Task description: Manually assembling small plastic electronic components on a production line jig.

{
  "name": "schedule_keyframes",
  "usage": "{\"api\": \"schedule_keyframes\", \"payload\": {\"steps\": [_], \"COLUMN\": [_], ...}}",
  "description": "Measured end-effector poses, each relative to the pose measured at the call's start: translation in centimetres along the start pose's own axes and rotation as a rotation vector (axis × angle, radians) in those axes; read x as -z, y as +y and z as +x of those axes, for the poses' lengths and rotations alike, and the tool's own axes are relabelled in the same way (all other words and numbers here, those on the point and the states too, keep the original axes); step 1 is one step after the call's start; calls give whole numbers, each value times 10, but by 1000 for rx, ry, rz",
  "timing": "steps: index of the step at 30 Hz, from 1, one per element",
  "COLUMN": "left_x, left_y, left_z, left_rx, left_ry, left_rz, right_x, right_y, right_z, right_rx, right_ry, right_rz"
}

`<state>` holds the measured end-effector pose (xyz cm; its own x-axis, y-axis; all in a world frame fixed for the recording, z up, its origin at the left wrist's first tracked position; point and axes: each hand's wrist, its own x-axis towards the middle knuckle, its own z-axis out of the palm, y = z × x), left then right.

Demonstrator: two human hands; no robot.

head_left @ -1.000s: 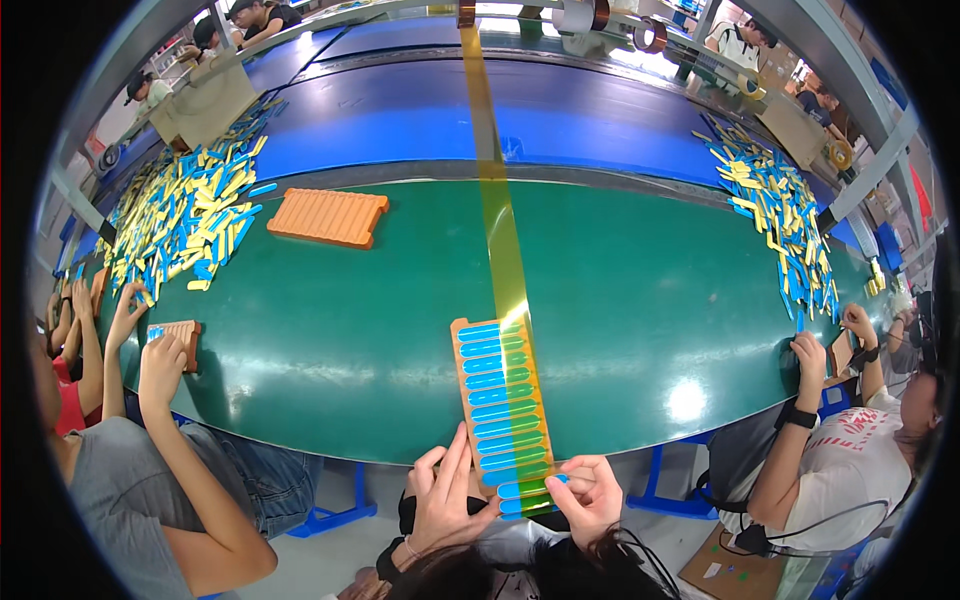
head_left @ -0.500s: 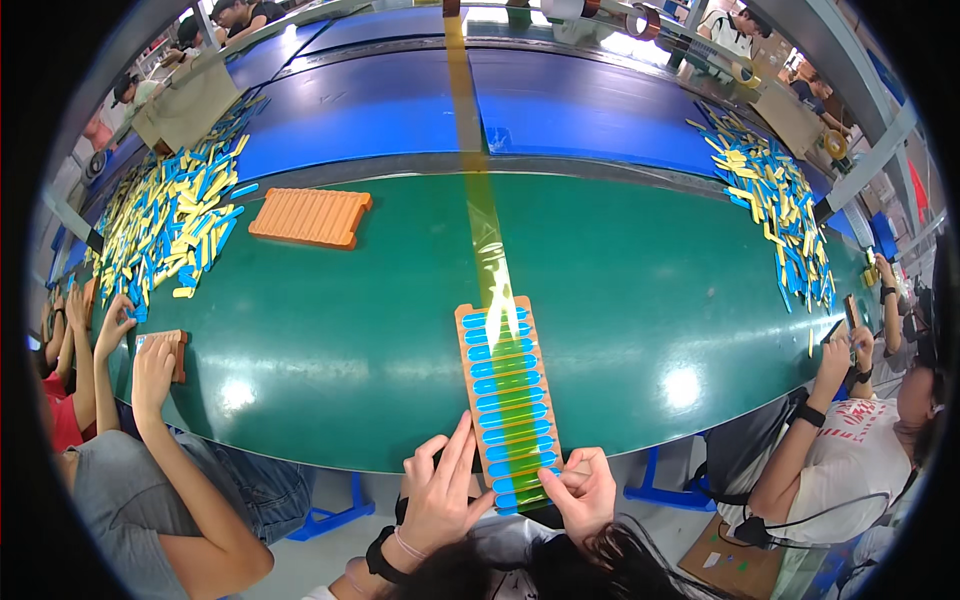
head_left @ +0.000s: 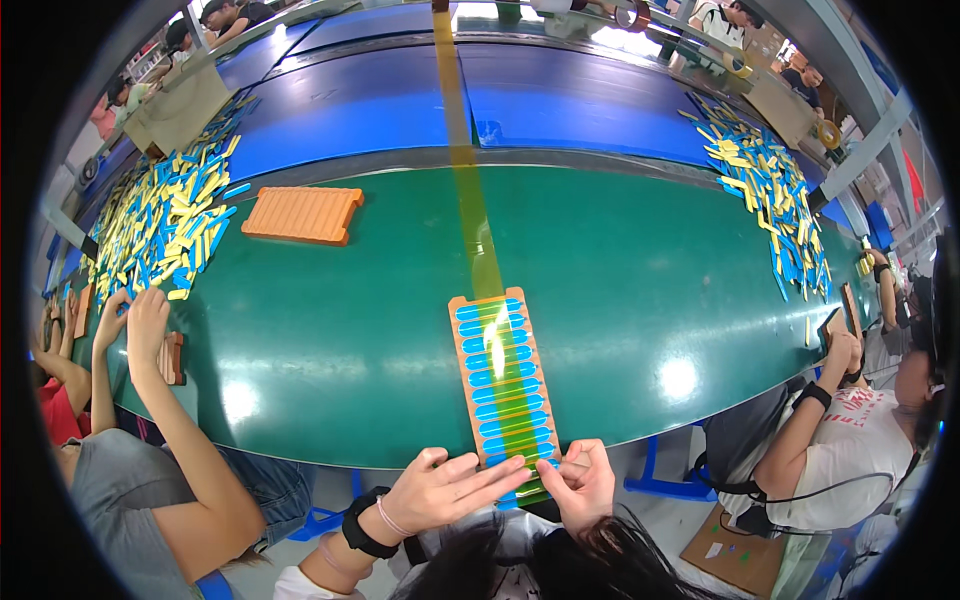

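A long orange slotted tray (head_left: pixel 541 400) lies lengthwise before me, its near end at the table edge. Blue rounded strips (head_left: pixel 470 363) fill its slots crosswise. A clear yellow tape (head_left: pixel 472 215) comes from the far side and runs down over the strips to the near end. My left hand (head_left: pixel 440 492) reaches across that end, fingers stretched to the right, fingertips on or just over the tape. On the right side, my right hand (head_left: pixel 582 485) is closed at the tape's near end, its thumb against the tape and tray corner. Its other fingers are partly hidden.
A second orange tray (head_left: pixel 303 215) sits at the left back. Heaps of blue and yellow strips lie at the left (head_left: pixel 165 225) and right (head_left: pixel 765 185). Co-workers sit close on both sides, a person's arm (head_left: pixel 180 400) at left and another person's arm (head_left: pixel 800 425) at right.
My left hand has moved from the tray's left side to the right, across its near end, with fingers stretched over the tape. The right hand stays at the near right corner.
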<state>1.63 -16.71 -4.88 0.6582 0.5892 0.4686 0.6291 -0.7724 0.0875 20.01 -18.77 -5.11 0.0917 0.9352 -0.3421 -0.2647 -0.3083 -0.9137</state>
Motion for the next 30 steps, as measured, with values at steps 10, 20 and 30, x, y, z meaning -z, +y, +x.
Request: {"api": "schedule_keyframes", "payload": {"steps": [10,20,30], "left_x": [19,32,-18], "left_y": [0,-54,-189], "left_z": [8,65,145], "left_rx": [-96,403,985], "left_ry": [-88,109,235], "left_rz": [43,-422,-1386], "right_x": [-8,-29,-37], "right_y": [-52,-67,-67], "right_z": [18,19,19], "right_rx": [275,272,314], "right_ry": [-207,-315,-352], "right_rz": [-668,-1022,-1010]}}
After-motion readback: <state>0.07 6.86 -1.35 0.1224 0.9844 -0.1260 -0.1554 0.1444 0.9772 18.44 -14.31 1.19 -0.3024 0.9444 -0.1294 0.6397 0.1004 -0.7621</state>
